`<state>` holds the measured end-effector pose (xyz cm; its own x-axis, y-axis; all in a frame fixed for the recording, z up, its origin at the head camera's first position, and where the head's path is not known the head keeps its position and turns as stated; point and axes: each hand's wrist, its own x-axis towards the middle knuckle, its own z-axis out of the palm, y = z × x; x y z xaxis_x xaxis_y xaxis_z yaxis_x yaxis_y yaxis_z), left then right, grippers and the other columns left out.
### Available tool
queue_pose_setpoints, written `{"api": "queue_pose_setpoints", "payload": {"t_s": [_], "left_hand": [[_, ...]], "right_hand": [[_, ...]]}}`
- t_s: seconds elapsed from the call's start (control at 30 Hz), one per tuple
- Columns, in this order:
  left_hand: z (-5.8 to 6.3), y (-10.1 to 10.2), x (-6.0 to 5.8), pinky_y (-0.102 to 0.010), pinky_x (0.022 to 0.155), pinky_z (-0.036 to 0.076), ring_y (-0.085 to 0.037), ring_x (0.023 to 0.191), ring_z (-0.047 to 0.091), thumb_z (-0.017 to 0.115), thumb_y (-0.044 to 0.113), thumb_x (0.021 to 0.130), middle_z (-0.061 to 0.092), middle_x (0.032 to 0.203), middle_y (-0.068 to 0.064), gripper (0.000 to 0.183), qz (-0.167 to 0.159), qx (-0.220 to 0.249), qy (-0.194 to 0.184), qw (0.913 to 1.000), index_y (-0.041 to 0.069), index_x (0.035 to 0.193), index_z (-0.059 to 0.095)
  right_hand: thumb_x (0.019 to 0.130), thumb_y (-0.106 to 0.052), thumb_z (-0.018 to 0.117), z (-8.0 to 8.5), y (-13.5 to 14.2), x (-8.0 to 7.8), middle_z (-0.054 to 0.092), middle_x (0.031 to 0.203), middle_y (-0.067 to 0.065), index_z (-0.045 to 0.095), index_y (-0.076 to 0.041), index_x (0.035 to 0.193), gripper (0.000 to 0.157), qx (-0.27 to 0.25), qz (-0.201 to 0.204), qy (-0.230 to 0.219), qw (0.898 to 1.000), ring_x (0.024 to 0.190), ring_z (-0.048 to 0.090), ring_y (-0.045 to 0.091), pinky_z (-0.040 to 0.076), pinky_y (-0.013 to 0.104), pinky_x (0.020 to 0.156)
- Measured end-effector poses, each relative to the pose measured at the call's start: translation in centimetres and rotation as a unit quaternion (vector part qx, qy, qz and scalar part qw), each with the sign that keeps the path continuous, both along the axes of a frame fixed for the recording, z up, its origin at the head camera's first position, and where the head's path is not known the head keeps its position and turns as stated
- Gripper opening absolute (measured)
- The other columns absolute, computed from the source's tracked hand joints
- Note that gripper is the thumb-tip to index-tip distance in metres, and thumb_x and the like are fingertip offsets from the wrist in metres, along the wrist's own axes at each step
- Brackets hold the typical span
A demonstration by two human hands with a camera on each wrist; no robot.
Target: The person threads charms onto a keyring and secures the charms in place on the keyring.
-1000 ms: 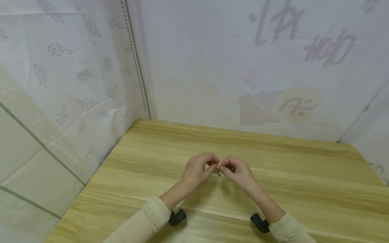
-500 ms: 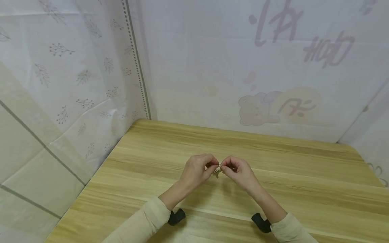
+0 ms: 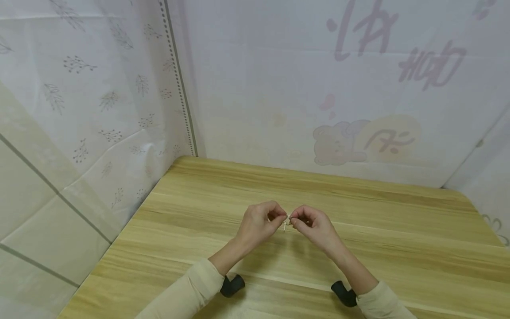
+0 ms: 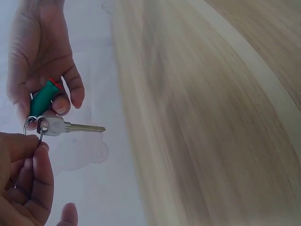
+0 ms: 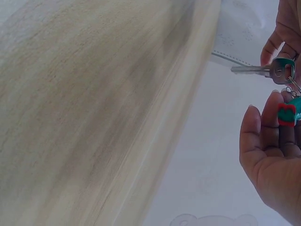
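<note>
In the head view both hands meet over the middle of the table, with a small metal key [image 3: 284, 227] hanging between them. My left hand [image 3: 260, 220] pinches a thin split ring [image 4: 41, 136] between thumb and index finger. The silver key [image 4: 52, 126] is threaded on that ring, its blade pointing outward. Facing it, my right hand [image 3: 312, 224] pinches the small rings at the end of a green fob [image 4: 43, 98] with a red tip. The fob lies against the right fingers, and its red end [image 5: 287, 114] shows in the right wrist view.
The wood-grain table [image 3: 191, 190] reaches back to a printed cloth wall [image 3: 255, 110]. Two black curved pieces lie near the forearms, one on the left [image 3: 233, 285] and one on the right [image 3: 343, 293]. Another patterned cloth [image 3: 99, 97] hangs at left.
The hanging key has turned from its broad face to a thin edge-on line. Both hands stay almost in place, fingertips still together.
</note>
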<state>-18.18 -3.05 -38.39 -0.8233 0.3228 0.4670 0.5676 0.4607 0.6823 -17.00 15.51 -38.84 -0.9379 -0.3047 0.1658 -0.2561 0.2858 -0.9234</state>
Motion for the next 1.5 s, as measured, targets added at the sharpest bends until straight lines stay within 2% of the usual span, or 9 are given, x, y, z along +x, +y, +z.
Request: {"api": "queue_pose_setpoints", "payload": {"t_s": [0.27,0.43,0.67,0.77,0.87,0.97,1.13,1.33,1.5], "left_hand": [[0.22,0.03,0.09,-0.018,0.055,0.049,-0.005,0.062,0.061,0.069,0.009,0.084,0.070,0.075,-0.001,0.004,0.007,0.044,-0.091,0.9949,0.009,0.081,0.068],[0.28,0.02,0.13,-0.019,0.058,0.050,-0.007,0.066,0.063,0.069,0.009,0.085,0.069,0.076,-0.001,0.003,-0.001,0.031,-0.087,0.9957,0.007,0.084,0.067],[0.31,0.16,0.12,-0.024,0.061,0.052,-0.007,0.071,0.063,0.072,0.003,0.081,0.068,0.078,0.002,0.010,-0.017,-0.041,0.051,0.9977,0.010,0.085,0.067],[0.30,0.22,0.16,-0.027,0.071,0.052,-0.007,0.071,0.064,0.075,0.005,0.078,0.069,0.078,0.003,0.013,-0.002,-0.080,0.144,0.9864,0.013,0.083,0.066],[0.34,0.24,0.26,-0.035,0.081,0.051,-0.006,0.073,0.064,0.077,0.011,0.077,0.069,0.080,0.006,0.013,0.020,-0.122,0.223,0.9670,0.015,0.083,0.066],[0.35,0.19,0.37,-0.041,0.085,0.050,-0.006,0.074,0.064,0.075,0.014,0.080,0.069,0.080,0.007,0.010,0.028,-0.145,0.253,0.9562,0.016,0.083,0.066],[0.44,0.06,0.46,-0.036,0.081,0.051,-0.004,0.068,0.062,0.073,0.011,0.081,0.069,0.076,0.006,0.008,0.017,-0.122,0.209,0.9702,0.014,0.081,0.067],[0.69,0.01,0.54,-0.014,0.057,0.047,-0.004,0.062,0.061,0.072,0.002,0.080,0.069,0.073,0.002,0.009,-0.003,-0.052,0.085,0.9950,0.010,0.079,0.068],[0.69,-0.12,0.49,-0.015,0.056,0.047,-0.007,0.062,0.062,0.070,0.005,0.082,0.070,0.074,0.001,0.003,-0.005,-0.012,0.010,0.9999,0.006,0.080,0.068]], "right_hand": [[0.091,-0.006,0.059,0.12,-0.13,0.06,0.060,0.089,0.019,0.060,0.004,0.094,0.010,-0.023,0.009,-0.005,1.000,0.077,0.056,0.009,0.048,0.021,0.066],[0.090,-0.005,0.059,0.31,-0.12,0.14,0.060,0.088,0.017,0.060,0.005,0.094,0.010,-0.028,0.011,-0.010,1.000,0.076,0.056,0.009,0.047,0.021,0.065],[0.091,-0.006,0.059,0.42,-0.03,0.14,0.060,0.084,0.010,0.061,0.003,0.092,0.009,-0.016,0.014,-0.010,1.000,0.072,0.052,0.008,0.044,0.021,0.061],[0.091,-0.006,0.058,0.47,-0.01,0.14,0.060,0.084,0.009,0.061,0.002,0.091,0.008,-0.010,0.012,-0.013,1.000,0.071,0.052,0.008,0.044,0.021,0.061],[0.091,-0.006,0.058,0.48,0.01,0.14,0.060,0.084,0.008,0.061,0.001,0.091,0.008,-0.009,0.011,-0.014,1.000,0.071,0.053,0.008,0.044,0.021,0.060],[0.091,-0.006,0.058,0.47,0.02,0.15,0.060,0.084,0.007,0.061,0.001,0.092,0.008,-0.010,0.009,-0.013,1.000,0.072,0.054,0.010,0.044,0.021,0.060],[0.091,-0.007,0.058,0.54,0.05,0.23,0.061,0.085,0.010,0.061,0.000,0.092,0.008,-0.007,0.006,-0.014,1.000,0.073,0.056,0.013,0.045,0.021,0.061],[0.091,-0.005,0.058,0.55,0.03,0.27,0.061,0.086,0.013,0.062,0.000,0.093,0.007,-0.013,0.009,-0.017,1.000,0.076,0.057,0.018,0.047,0.022,0.063],[0.091,-0.005,0.057,0.55,0.02,0.30,0.061,0.086,0.009,0.061,0.000,0.093,0.007,-0.015,0.009,-0.013,1.000,0.076,0.058,0.017,0.049,0.024,0.065]]}}
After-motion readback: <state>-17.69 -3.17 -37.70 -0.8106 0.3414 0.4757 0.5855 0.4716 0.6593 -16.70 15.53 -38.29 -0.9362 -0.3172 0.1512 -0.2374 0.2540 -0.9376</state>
